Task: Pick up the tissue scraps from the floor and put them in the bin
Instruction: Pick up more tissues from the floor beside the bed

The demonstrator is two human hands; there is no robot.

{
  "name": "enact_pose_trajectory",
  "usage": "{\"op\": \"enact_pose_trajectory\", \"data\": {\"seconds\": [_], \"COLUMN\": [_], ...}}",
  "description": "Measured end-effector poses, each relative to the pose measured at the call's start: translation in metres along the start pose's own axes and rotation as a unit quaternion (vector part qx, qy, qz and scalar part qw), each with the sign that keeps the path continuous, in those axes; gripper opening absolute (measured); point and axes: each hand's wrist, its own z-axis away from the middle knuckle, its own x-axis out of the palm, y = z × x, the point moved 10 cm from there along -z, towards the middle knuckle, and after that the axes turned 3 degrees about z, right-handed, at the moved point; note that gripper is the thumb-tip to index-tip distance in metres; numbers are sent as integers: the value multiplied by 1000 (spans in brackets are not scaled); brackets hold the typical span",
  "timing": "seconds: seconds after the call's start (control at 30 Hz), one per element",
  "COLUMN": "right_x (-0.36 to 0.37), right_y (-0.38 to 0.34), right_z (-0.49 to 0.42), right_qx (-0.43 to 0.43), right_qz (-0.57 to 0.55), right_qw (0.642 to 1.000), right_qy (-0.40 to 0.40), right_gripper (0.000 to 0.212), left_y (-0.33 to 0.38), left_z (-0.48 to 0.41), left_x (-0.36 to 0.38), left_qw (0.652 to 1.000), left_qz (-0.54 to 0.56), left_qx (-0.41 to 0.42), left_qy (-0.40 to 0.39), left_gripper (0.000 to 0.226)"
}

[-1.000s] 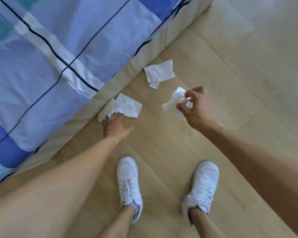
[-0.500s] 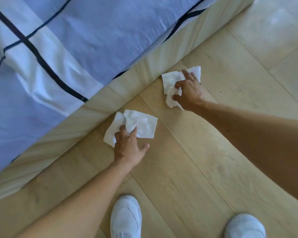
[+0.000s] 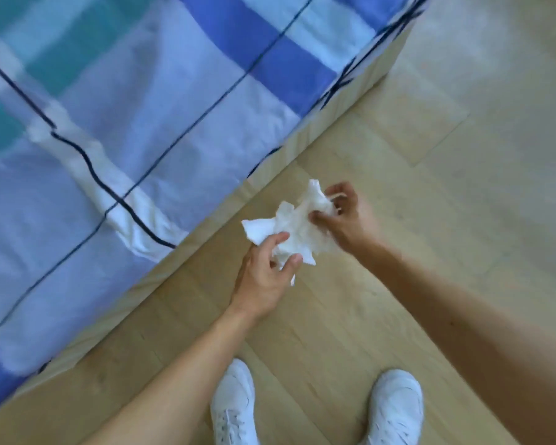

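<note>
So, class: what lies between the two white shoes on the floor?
In the head view, only bare wooden floor lies between the left shoe and the right shoe; no tissue scrap shows there.

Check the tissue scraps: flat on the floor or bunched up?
Bunched up: the tissue scraps form a crumpled wad held off the floor between left hand and right hand.

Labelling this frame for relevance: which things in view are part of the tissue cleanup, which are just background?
Part of the job:
- tissue scraps, bunched between both hands
- left hand, closed on them
- right hand, closed on them

Background:
- bed with checked cover
- wooden floor
- white shoes

No bin in view.
</note>
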Motion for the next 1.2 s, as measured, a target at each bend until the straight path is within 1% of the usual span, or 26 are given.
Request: {"op": "enact_pose_trajectory", "data": {"seconds": [0.1,0.13,0.17,0.23,0.27,0.33,0.37,0.4,0.47,0.53,0.63,0.7,0.8,0.87,0.97,1.0,1.1,1.2], "right_x": [-82,-110,-151,-212,-254,-316,-353,-386,-441,-487,-534,-556,-583,-600,-632,-638,-675,-711], "right_y": [-52,-70,-100,-149,-175,-220,-245,-266,-307,-343,-395,-426,-467,-485,-505,-509,-523,-547], "right_z": [65,89,110,154,174,210,225,238,260,274,287,291,284,266,223,215,176,131], "right_qx": [58,71,76,81,84,82,72,62,42,23,-11,-39,-80,-91,-111,-109,-107,-117], "right_qz": [-110,-141,-161,-186,-191,-202,-215,-228,-251,-253,-251,-248,-229,-218,-198,-191,-164,-137], "right_qw": [992,987,984,978,976,973,970,967,961,960,963,964,968,970,973,975,979,983], "right_qy": [10,15,24,38,57,79,89,97,108,115,101,83,59,49,38,31,49,39], "right_gripper": [22,20,19,18,17,13,12,13,16,17,16,12,5,3,6,6,4,5], "left_y": [113,153,207,290,339,411,454,490,557,615,684,716,758,783,830,840,887,936], "left_z": [57,77,97,138,157,194,211,225,248,265,285,288,278,259,219,212,181,141], "left_x": [-4,-5,-7,-13,-17,-25,-28,-30,-31,-34,-43,-53,-67,-71,-63,-60,-55,-55], "left_qw": [999,998,996,992,989,986,985,984,982,978,972,967,957,950,935,934,931,932], "left_qz": [47,52,60,80,91,101,102,103,102,106,99,93,98,113,138,130,112,103], "left_qx": [23,39,61,93,114,133,142,145,161,178,214,235,265,283,320,326,341,339], "left_qy": [1,-4,-13,-19,-18,-6,-10,-11,-13,-7,11,35,66,74,61,59,64,75], "left_gripper": [34,33,36,50,61,83,88,86,67,59,60,61,56,51,47,44,28,29]}}
